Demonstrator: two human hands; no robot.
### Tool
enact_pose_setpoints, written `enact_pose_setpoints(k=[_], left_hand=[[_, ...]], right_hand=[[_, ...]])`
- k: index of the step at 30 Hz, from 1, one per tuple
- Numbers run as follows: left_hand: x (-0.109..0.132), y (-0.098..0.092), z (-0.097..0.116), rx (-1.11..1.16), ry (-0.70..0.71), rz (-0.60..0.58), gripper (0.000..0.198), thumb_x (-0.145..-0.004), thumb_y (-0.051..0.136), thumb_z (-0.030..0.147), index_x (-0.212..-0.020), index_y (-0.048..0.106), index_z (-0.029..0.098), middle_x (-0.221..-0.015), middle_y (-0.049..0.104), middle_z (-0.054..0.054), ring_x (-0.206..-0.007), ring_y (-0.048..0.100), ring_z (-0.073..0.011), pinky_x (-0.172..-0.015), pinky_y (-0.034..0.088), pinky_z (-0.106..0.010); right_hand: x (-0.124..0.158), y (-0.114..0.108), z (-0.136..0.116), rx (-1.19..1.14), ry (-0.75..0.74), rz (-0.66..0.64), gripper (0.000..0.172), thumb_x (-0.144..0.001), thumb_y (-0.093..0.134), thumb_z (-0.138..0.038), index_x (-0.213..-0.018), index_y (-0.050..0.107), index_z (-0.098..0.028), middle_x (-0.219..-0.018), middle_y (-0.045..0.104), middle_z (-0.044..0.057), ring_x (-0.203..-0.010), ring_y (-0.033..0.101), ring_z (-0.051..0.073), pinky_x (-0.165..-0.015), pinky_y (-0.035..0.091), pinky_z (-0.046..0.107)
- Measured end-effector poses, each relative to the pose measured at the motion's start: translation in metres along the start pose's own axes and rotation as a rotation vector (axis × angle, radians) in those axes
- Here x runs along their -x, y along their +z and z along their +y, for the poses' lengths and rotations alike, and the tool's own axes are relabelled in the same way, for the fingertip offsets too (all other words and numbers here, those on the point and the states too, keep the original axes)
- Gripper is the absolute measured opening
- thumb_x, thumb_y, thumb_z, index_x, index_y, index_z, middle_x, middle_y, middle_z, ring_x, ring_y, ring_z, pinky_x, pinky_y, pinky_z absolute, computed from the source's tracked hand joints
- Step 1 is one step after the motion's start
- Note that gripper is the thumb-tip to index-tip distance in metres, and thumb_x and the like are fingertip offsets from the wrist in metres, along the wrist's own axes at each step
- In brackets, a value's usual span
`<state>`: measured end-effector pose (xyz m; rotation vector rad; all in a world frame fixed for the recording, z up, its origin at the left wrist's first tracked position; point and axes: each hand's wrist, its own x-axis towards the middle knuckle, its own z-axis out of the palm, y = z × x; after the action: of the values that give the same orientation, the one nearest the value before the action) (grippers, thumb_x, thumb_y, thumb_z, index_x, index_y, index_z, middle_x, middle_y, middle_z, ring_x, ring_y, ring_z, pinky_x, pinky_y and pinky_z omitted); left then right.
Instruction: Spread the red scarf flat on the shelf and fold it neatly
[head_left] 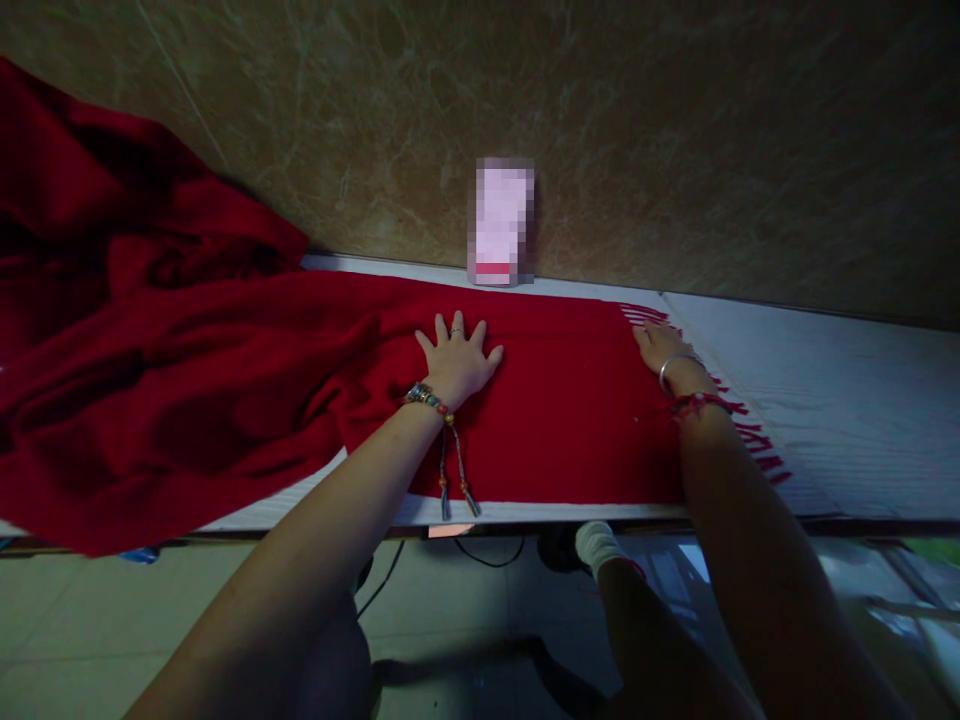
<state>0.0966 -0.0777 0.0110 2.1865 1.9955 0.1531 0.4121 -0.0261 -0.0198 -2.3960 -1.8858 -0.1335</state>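
Note:
A long red scarf (570, 400) lies across the white tabletop, smooth between my hands and fringed along its right end. My left hand (459, 362) rests flat on its middle part, fingers spread wide. Near the fringe (757, 450), my right hand (664, 352) lies palm down on the scarf's upper right corner, fingers stretched out and partly covering the tassels. Left of my left hand the cloth is loose and wrinkled, rising into a bunched heap (135, 230) at the far left.
A marbled brown wall (675, 140) runs behind the narrow white table (847, 390). Against it stands a pale pink object (499, 220), blurred out. Below the front edge are a tiled floor (450, 590), a dark cable (491, 562) and my legs.

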Motion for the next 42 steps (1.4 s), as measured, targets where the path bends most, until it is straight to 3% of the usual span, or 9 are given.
enact_pose_setpoints(k=[3,8,13,17,21,25,28,35,42], left_hand=[[-0.001,0.001,0.000,0.000,-0.003,0.005,0.062,-0.088,0.025,0.055,-0.143,0.030,0.025,-0.153,0.018,-0.010,-0.139,0.010,-0.0363,-0.106,0.013,-0.063],[-0.002,0.001,0.000,0.010,-0.007,-0.004,0.062,-0.088,0.024,0.056,-0.143,0.029,0.027,-0.153,0.018,-0.009,-0.139,0.010,-0.0358,-0.106,0.013,-0.063],[-0.001,-0.001,0.000,0.012,-0.004,-0.016,0.062,-0.088,0.025,0.055,-0.143,0.029,0.026,-0.153,0.017,-0.009,-0.139,0.009,-0.0360,-0.106,0.012,-0.063],[-0.002,0.000,0.000,0.018,0.000,-0.017,0.063,-0.088,0.024,0.055,-0.143,0.028,0.026,-0.153,0.016,-0.009,-0.139,0.008,-0.0363,-0.106,0.011,-0.063],[-0.003,0.001,0.000,0.019,0.000,-0.018,0.063,-0.088,0.024,0.055,-0.143,0.029,0.025,-0.153,0.016,-0.009,-0.139,0.008,-0.0365,-0.106,0.011,-0.063],[-0.001,0.000,0.000,0.023,0.010,0.002,0.062,-0.088,0.025,0.054,-0.143,0.030,0.025,-0.153,0.018,-0.010,-0.139,0.009,-0.0363,-0.106,0.012,-0.063],[0.003,-0.002,-0.002,0.033,0.010,0.006,0.062,-0.089,0.027,0.054,-0.143,0.028,0.025,-0.154,0.013,-0.009,-0.140,0.007,-0.0355,-0.107,0.013,-0.061],[0.022,-0.011,-0.003,-0.014,-0.112,-0.026,0.064,-0.087,0.027,0.060,-0.144,0.026,0.030,-0.155,0.000,-0.005,-0.138,0.000,-0.0412,-0.102,0.021,-0.065],[0.055,-0.033,-0.038,-0.150,-0.073,-0.038,0.063,-0.089,0.031,0.056,-0.144,0.025,0.027,-0.154,0.008,-0.010,-0.139,0.007,-0.0374,-0.103,0.028,-0.056]], right_hand=[[0.002,-0.003,-0.009,-0.046,0.106,0.070,0.058,-0.092,0.023,-0.041,-0.138,0.036,-0.009,-0.144,0.035,0.022,-0.131,0.034,0.032,-0.102,0.030,0.053],[-0.001,0.001,-0.023,-0.064,-0.015,0.006,0.058,-0.090,0.029,-0.047,-0.138,0.038,-0.016,-0.143,0.037,0.018,-0.132,0.032,0.032,-0.101,0.029,0.055],[-0.002,0.003,0.000,-0.077,0.181,-0.063,0.060,-0.087,0.029,-0.052,-0.136,0.041,-0.020,-0.142,0.038,0.021,-0.130,0.033,0.039,-0.094,0.029,0.067],[0.008,-0.009,0.005,-0.120,0.307,0.072,0.059,-0.088,0.029,-0.048,-0.137,0.040,-0.017,-0.143,0.035,0.023,-0.129,0.033,0.040,-0.096,0.029,0.064],[0.016,-0.018,-0.022,-0.101,0.065,0.126,0.059,-0.089,0.029,-0.045,-0.140,0.035,-0.015,-0.149,0.026,0.018,-0.136,0.024,0.034,-0.105,0.024,0.057],[0.017,-0.014,-0.050,-0.075,-0.213,-0.067,0.058,-0.090,0.027,-0.045,-0.142,0.033,-0.020,-0.150,0.030,0.012,-0.137,0.024,0.027,-0.108,0.024,0.050],[0.017,-0.009,-0.056,-0.046,-0.229,-0.144,0.056,-0.090,0.024,-0.048,-0.141,0.034,-0.027,-0.150,0.031,0.007,-0.137,0.026,0.026,-0.108,0.024,0.052],[0.024,-0.016,-0.060,0.008,-0.209,-0.155,0.055,-0.091,0.023,-0.043,-0.142,0.032,-0.025,-0.150,0.028,0.007,-0.136,0.026,0.026,-0.107,0.024,0.054],[0.073,-0.060,-0.105,-0.041,-0.265,0.065,0.054,-0.092,0.026,-0.037,-0.140,0.035,-0.015,-0.151,0.025,0.013,-0.138,0.021,0.029,-0.109,0.017,0.056]])
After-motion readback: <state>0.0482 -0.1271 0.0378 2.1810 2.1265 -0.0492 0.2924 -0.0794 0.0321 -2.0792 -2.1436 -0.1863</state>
